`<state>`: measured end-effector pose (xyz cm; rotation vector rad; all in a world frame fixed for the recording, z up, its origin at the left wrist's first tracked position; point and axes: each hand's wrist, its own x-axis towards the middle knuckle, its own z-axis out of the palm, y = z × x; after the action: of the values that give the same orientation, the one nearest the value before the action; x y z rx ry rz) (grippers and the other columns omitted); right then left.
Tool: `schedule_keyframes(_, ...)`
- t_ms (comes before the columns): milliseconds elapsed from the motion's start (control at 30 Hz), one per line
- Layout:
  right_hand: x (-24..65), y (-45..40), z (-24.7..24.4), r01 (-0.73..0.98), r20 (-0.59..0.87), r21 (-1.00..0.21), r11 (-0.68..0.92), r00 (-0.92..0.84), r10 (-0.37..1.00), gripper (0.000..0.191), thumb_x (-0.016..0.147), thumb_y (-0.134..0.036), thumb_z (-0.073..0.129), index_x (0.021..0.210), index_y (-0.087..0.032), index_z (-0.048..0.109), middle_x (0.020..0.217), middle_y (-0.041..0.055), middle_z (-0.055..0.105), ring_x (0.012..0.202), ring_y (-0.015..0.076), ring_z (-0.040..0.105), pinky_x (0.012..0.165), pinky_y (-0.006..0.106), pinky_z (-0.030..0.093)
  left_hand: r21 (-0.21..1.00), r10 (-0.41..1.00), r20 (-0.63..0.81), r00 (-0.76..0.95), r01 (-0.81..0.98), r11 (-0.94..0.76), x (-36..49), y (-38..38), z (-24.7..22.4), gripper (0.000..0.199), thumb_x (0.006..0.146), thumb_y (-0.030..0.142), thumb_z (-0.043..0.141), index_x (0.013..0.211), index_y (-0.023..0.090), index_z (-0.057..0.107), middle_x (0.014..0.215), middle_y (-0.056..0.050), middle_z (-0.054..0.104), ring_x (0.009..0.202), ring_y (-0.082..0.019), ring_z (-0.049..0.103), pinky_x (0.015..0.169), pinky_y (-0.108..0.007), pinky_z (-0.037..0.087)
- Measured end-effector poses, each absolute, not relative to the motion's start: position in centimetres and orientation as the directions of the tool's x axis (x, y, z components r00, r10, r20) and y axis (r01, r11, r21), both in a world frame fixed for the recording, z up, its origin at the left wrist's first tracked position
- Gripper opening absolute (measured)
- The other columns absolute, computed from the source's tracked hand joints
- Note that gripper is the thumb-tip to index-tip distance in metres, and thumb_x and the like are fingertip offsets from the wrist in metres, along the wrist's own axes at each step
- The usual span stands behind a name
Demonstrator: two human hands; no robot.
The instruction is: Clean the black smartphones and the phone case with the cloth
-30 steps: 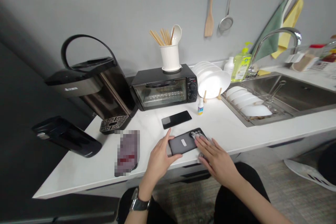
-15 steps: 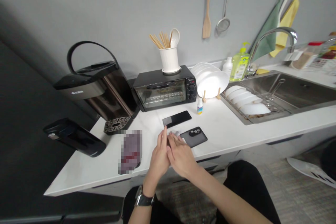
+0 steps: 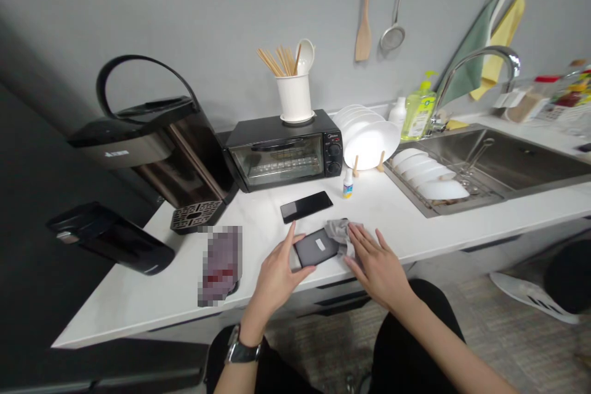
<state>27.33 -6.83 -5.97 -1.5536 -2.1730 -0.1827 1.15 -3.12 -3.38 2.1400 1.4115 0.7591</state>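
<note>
A grey-backed smartphone [image 3: 314,250] lies face down on the white counter, a small white label on its back. My left hand [image 3: 277,274] grips its left end, thumb on the near edge and fingers on the far edge. With its fingers laid over a crumpled grey cloth [image 3: 339,232], my right hand [image 3: 376,261] presses it onto the phone's right end, so the camera lenses there are hidden. Just behind lies a second phone [image 3: 306,206], black screen up. A small white spray bottle [image 3: 348,184] with a blue and yellow label stands behind and right of it.
A toaster oven [image 3: 281,157] carries a pot of chopsticks. Left are a water dispenser [image 3: 184,160], a dark flask [image 3: 115,237] and a blurred-out item [image 3: 221,265]. White plates [image 3: 372,144] stand in a rack beside the sink [image 3: 530,163]. The counter's front edge is close to my hands.
My hands were together left of the grey phone, over the cloth. Now they are apart: the left has taken the phone's left end, and the right has carried the cloth onto its right end.
</note>
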Motion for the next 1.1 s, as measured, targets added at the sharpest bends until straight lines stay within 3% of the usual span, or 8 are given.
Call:
schedule_keyframes(100,24.5,-4.9,-5.5,0.917,0.442,-0.21,0.339,-0.22,0.869,0.068,0.104,-0.053,0.047,0.15,-0.003,0.049,0.159,0.021,0.044,0.151,0.0355,0.037,0.123,0.058,0.029,0.653,0.925,0.178,0.336,0.663,-0.367,1.0,-3.1,-3.5,0.106,0.085,0.032,0.077,0.165,0.038,0.008,0.15,-0.003,0.06,0.139,-0.025,0.055,0.118,-0.043,0.041)
schedule_keyframes(267,18.2,-4.7,-4.4,0.798,0.422,-0.34,0.497,-0.343,0.839,0.073,0.1,-0.06,0.053,0.148,-0.004,0.053,0.153,0.0213,0.052,0.147,0.033,0.045,0.126,0.056,0.025,0.655,0.942,0.138,0.307,0.685,-0.319,0.7,-3.3,-3.7,0.096,0.089,0.029,0.068,0.166,0.028,0.011,0.152,-0.012,0.056,0.135,-0.029,0.058,0.111,-0.044,0.047)
schedule_keyframes(400,19.2,-7.8,-4.4,0.713,0.399,-0.359,0.602,-0.466,0.79,0.077,0.097,-0.064,0.056,0.154,-0.013,0.047,0.155,0.0154,0.052,0.145,0.0287,0.047,0.127,0.053,0.026,0.672,0.945,0.135,0.297,0.674,-0.308,0.8,-3.3,-3.7,0.1,0.088,0.03,0.071,0.166,0.032,0.009,0.149,-0.008,0.06,0.134,-0.027,0.059,0.112,-0.044,0.046)
schedule_keyframes(600,27.4,-8.2,-5.7,0.888,0.413,-0.239,0.393,-0.274,0.869,0.066,0.104,-0.051,0.049,0.159,-0.015,0.039,0.159,0.0137,0.047,0.149,0.0306,0.043,0.122,0.057,0.034,0.676,0.929,0.167,0.329,0.648,-0.351,1.1,-3.1,-3.3,0.106,0.084,0.029,0.079,0.165,0.038,0.011,0.148,-0.004,0.061,0.137,-0.026,0.055,0.118,-0.045,0.04)
schedule_keyframes(733,27.1,-4.8,-5.8,0.916,0.447,-0.235,0.327,-0.197,0.872,0.074,0.101,-0.059,0.051,0.157,-0.011,0.042,0.159,0.019,0.046,0.151,0.0341,0.038,0.122,0.059,0.033,0.673,0.926,0.17,0.338,0.646,-0.36,1.1,-2.9,-3.2,0.102,0.086,0.03,0.078,0.165,0.036,0.014,0.148,-0.005,0.061,0.138,-0.027,0.055,0.118,-0.046,0.04)
schedule_keyframes(833,22.8,-3.3,-5.2,0.86,0.442,-0.283,0.425,-0.276,0.854,0.082,0.096,-0.069,0.055,0.15,-0.008,0.051,0.156,0.0213,0.049,0.151,0.036,0.038,0.124,0.059,0.029,0.676,0.923,0.167,0.347,0.641,-0.363,0.9,-2.9,-3.4,0.097,0.088,0.033,0.075,0.165,0.034,0.015,0.15,-0.007,0.06,0.139,-0.027,0.055,0.118,-0.046,0.041)
schedule_keyframes(967,18.4,-5.1,-4.6,0.757,0.417,-0.348,0.553,-0.403,0.815,0.103,0.087,-0.081,0.055,0.152,-0.001,0.046,0.156,0.0253,0.047,0.149,0.0357,0.041,0.127,0.056,0.023,0.691,0.924,0.147,0.354,0.632,-0.352,0.5,-3.0,-3.8,0.094,0.09,0.03,0.072,0.165,0.032,0.016,0.153,-0.01,0.057,0.14,-0.028,0.055,0.117,-0.046,0.043)
schedule_keyframes(1100,21.6,-8.5,-5.0,0.716,0.37,-0.321,0.62,-0.508,0.778,0.093,0.091,-0.078,0.051,0.158,-0.014,0.041,0.16,0.0149,0.045,0.149,0.0308,0.042,0.127,0.055,0.024,0.694,0.925,0.148,0.35,0.63,-0.35,0.5,-3.1,-3.8,0.098,0.088,0.023,0.072,0.165,0.036,0.012,0.152,-0.006,0.057,0.143,-0.024,0.052,0.12,-0.045,0.039)
